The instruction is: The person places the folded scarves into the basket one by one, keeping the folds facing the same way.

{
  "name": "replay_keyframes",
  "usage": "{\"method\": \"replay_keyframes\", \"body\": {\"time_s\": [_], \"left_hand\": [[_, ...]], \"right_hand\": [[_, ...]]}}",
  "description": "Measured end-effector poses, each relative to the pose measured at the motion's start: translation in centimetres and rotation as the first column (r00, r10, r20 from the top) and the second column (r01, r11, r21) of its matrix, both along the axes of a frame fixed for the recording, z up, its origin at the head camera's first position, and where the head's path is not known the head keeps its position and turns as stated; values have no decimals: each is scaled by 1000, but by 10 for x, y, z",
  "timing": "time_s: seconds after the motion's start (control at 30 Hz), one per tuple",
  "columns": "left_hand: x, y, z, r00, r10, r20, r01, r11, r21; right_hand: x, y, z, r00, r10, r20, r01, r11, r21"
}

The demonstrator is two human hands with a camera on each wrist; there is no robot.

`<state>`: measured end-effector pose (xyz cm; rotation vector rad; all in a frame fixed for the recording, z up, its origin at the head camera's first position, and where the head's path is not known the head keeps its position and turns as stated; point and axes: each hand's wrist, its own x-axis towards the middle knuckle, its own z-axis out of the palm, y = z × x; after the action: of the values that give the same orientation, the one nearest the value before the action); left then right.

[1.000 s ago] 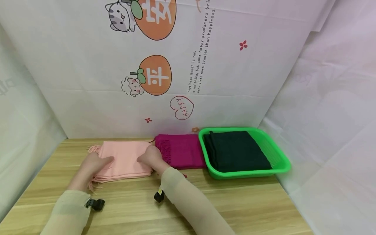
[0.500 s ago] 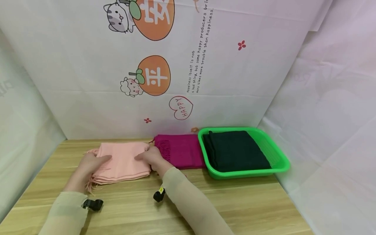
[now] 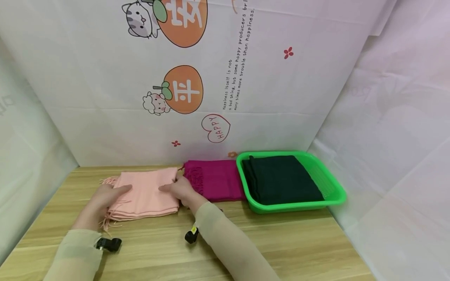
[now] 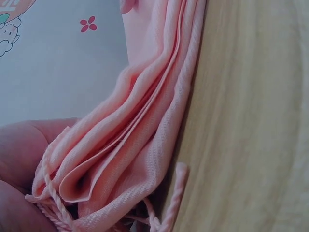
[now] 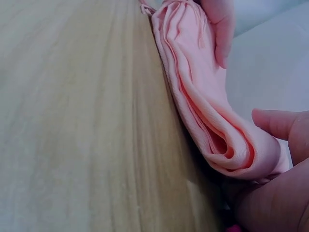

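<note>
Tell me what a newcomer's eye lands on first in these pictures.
First, the folded pink scarf at the back left of the wooden table, gripped at its ends by the left hand and the right hand. Next, the bright green basket at the right holding a dark folded cloth, with a magenta scarf between it and the pink one.

Landmark: the backdrop sheet behind the table; all readable writing is printed on it.
Heart outline: low on the sheet near its middle, reads "HAPPY".
Slanted small print: up and right of the heart, reads "Happiness itself is not a bad thing, but some happy producers bring many times more trouble than happiness."
Middle orange fruit: left of the small print, white character "平".
Top orange fruit: above it, a white character cut off by the frame.
</note>
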<state>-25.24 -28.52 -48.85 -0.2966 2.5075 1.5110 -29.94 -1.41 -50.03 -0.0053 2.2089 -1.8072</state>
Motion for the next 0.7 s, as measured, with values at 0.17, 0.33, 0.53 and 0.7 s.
{"method": "replay_keyframes", "body": {"time_s": [0.17,0.33,0.53,0.7], "left_hand": [[-1,-2,-2,1000,-14,-2,14,999,38],[-1,-5,-2,999,-42,-1,42,999,25],[0,-4,4,997,-82,-7,82,996,26],[2,-1,10,989,-143,-26,143,990,11]], "right_hand": [[3,0,-3,998,30,-61,-28,999,23],[7,0,-6,995,35,-89,-35,999,-1],[14,2,-5,995,16,-102,-18,1000,-18],[16,4,-4,991,14,-133,-15,1000,-9]]}}
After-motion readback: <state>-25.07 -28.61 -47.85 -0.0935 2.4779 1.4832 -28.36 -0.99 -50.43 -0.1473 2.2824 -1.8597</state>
